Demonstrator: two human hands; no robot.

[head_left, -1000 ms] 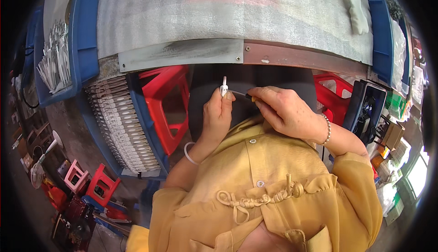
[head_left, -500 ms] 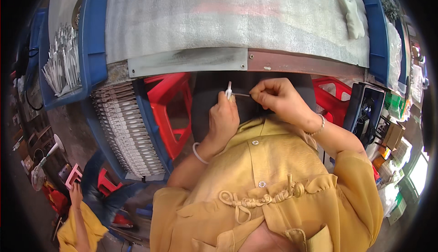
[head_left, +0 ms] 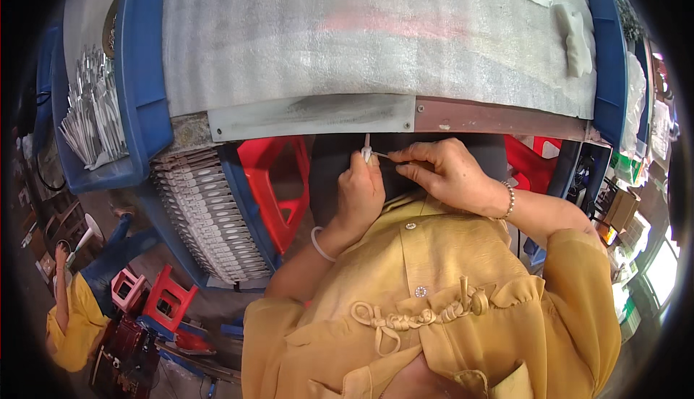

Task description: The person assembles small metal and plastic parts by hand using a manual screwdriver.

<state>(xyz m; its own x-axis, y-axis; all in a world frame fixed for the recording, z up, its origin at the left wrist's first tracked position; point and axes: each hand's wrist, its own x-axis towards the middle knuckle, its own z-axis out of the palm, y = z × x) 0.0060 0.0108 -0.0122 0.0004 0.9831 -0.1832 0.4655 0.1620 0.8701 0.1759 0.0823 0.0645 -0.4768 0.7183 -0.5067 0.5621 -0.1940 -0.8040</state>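
Just below the table's near edge, my left hand is closed around a small white and silver piece, with a narrow pale tip pointing up out of the grip. What exactly the piece is cannot be made out. From the right, my right hand pinches a thin metal rod between thumb and fingers. The rod's other end meets the piece at my left fingertips. Both hands are above my dark-clothed lap, close together.
A padded sheet covers the table, with a white glove-like item at its right. Blue bin at left holds slim silver-white pieces. Below it, a blue crate holds stacked flat metal parts. Red stools flank my lap.
My right hand has moved left toward my left hand, so less of the rod shows between them. The view has shifted slightly, and a person in yellow at lower left has moved.
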